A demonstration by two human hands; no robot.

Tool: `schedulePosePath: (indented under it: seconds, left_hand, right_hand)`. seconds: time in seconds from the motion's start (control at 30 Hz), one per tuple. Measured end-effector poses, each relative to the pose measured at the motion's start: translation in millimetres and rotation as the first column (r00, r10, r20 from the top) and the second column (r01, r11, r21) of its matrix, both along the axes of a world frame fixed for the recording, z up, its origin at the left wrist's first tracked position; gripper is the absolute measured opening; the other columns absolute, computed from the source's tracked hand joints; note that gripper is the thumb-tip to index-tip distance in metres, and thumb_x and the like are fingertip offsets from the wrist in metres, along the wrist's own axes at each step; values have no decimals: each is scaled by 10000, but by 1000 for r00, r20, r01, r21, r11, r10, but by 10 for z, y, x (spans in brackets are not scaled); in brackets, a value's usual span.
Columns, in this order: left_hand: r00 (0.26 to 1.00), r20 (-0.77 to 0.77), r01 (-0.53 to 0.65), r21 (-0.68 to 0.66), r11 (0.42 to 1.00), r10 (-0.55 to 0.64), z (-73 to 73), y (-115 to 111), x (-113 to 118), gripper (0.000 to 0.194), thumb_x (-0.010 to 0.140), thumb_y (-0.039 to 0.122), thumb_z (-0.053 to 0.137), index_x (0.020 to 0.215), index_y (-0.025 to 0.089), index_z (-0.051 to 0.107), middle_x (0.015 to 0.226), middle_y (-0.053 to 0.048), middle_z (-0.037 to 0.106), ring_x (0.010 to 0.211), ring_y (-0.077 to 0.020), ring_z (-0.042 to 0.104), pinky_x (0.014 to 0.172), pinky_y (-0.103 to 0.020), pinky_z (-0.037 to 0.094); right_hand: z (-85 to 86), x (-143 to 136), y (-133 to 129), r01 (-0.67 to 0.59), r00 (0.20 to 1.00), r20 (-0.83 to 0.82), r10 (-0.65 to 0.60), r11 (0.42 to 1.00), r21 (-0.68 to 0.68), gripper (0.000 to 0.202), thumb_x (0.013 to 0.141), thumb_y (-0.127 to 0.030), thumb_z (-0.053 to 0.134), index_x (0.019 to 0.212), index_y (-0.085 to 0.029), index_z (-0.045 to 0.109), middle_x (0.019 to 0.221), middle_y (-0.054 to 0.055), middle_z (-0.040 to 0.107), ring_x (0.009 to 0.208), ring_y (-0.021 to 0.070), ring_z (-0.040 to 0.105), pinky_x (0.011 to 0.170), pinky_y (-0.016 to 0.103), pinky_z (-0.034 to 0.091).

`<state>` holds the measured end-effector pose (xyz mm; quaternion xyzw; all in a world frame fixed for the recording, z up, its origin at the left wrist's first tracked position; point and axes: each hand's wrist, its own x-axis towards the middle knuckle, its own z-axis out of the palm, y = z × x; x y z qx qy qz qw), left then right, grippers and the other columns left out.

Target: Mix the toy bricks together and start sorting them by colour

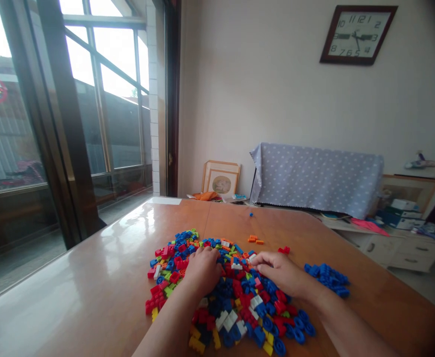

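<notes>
The left hand (pixel 203 269) lies over bricks (pixel 245 302); the right hand (pixel 276 267) meets a white brick (pixel 252 257). I cannot tell either grip.

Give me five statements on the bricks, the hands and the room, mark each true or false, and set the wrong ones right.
1. The left hand is at the mixed pile of bricks. True.
2. Every brick in the mixed pile is red. False: blue, white, yellow and green ones lie in it too.
3. A white brick shows at the fingers of the right hand. True.
4. The separate blue pile lies to the left of the mixed pile. False: the separate blue pile lies to the right.
5. The clock hangs on the wall, higher than the spotted cloth. True.
</notes>
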<state>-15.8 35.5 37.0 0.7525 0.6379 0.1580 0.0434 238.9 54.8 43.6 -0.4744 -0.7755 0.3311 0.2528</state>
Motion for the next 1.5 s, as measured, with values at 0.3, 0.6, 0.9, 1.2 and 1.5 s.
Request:
schedulePosePath:
  seconds: [0.3,0.6,0.9,1.2,1.5]
  left_hand:
    - [998,-38,63,101,993,-59,-73,24,124,281,931,287,468,1151,266,641,1175,-81,661,1135,-273,567,955,-389,420]
    - [990,-44,142,106,984,-138,-119,-23,325,443,994,358,402,1407,247,521,1380,-94,604,1286,-288,507,1132,-434,304]
    - [979,-108,180,71,981,-171,-95,-39,365,416,1009,366,367,1344,243,581,1317,-91,646,1284,-272,519,1144,-421,296]
    - [980,-85,185,74,980,-178,-111,7,335,388,993,375,414,1303,258,616,1288,-81,658,1260,-287,530,1123,-452,323]
    - [978,-72,203,94,975,-197,-146,35,312,389,986,387,425,1289,252,628,1261,-94,665,1218,-303,552,1090,-476,357]
  right_hand:
    - [-134,123,-369,89,995,53,-90,996,14,216,872,-289,529,908,-215,730,694,-20,672,665,145,587,587,213,384]
    - [-186,652,-68,245,963,72,-259,956,160,211,858,-270,508,884,-206,707,726,-4,682,683,156,586,608,228,377]
    - [-225,1136,-15,225,939,258,-227,974,39,151,739,-168,596,845,-210,694,685,-23,636,641,136,528,554,224,293]
    - [-344,1181,53,303,876,384,-291,952,31,159,702,-200,686,858,-216,660,741,-23,648,689,141,546,571,234,282]
    - [-358,1117,67,289,863,428,-269,957,19,192,675,-185,709,860,-220,671,820,-15,687,728,143,561,594,235,313]
